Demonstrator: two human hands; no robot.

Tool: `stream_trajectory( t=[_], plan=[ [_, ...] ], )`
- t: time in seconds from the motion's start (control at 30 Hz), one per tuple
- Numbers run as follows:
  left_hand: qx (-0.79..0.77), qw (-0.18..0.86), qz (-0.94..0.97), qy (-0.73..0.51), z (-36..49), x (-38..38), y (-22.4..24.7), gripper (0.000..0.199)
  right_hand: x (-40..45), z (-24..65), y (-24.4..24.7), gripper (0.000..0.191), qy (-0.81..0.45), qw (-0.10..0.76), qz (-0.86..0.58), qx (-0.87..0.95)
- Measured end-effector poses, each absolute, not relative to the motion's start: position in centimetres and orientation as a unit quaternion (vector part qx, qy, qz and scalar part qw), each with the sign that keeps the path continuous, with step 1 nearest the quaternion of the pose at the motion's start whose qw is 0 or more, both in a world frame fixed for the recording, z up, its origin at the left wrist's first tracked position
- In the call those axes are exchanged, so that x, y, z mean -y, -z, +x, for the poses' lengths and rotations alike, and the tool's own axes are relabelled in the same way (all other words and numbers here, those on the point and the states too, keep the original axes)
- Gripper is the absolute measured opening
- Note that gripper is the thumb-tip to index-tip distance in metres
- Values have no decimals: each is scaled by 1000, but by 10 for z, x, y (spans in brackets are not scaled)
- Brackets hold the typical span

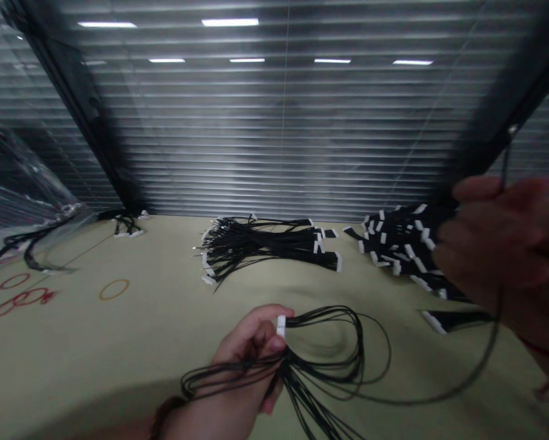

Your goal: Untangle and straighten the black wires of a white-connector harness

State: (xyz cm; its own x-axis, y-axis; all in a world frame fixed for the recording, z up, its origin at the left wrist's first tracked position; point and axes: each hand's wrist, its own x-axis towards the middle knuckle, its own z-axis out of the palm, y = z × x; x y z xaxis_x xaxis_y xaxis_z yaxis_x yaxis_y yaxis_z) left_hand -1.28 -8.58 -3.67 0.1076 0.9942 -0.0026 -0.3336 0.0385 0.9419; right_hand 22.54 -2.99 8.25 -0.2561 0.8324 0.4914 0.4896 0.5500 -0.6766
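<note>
Before the desk's (164,324) far edge, a white connector (281,327) and black wires (359,348) are gripped by the left hand (249,351); one wire (421,403) is held high by the right hand (490,244), seemingly for separation.

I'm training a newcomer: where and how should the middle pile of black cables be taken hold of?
Probably around the middle of the pile of black cables, from above and the near side. It lies crosswise on the table, bunched there, while its left end fans out and white pieces sit at both ends. The blinds stand behind it.
</note>
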Motion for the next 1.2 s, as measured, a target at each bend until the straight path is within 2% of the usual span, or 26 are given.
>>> stream_trajectory(
  t=[0.07,0.1,0.17,0.27,0.4,1.2],
  plan=[
    [-390,609,408,-558,-11,87,38,27,43,203,-75,24,-386,350,-375,767],
    [-389,611,401,-561,-10,87,39,28,50,192,-69,17,-395,295,-369,788],
    [-382,623,398,-555,-10,87,40,30,61,174,-52,14,-279,253,-378,846],
    [-373,634,404,-545,-9,86,43,35,70,161,-30,14,-107,262,-375,883],
    [-366,638,409,-540,-9,87,44,35,71,163,-19,13,-17,270,-355,895],
    [-366,640,433,-518,-11,91,37,33,75,162,-21,18,-28,289,-338,895]
  ],
)
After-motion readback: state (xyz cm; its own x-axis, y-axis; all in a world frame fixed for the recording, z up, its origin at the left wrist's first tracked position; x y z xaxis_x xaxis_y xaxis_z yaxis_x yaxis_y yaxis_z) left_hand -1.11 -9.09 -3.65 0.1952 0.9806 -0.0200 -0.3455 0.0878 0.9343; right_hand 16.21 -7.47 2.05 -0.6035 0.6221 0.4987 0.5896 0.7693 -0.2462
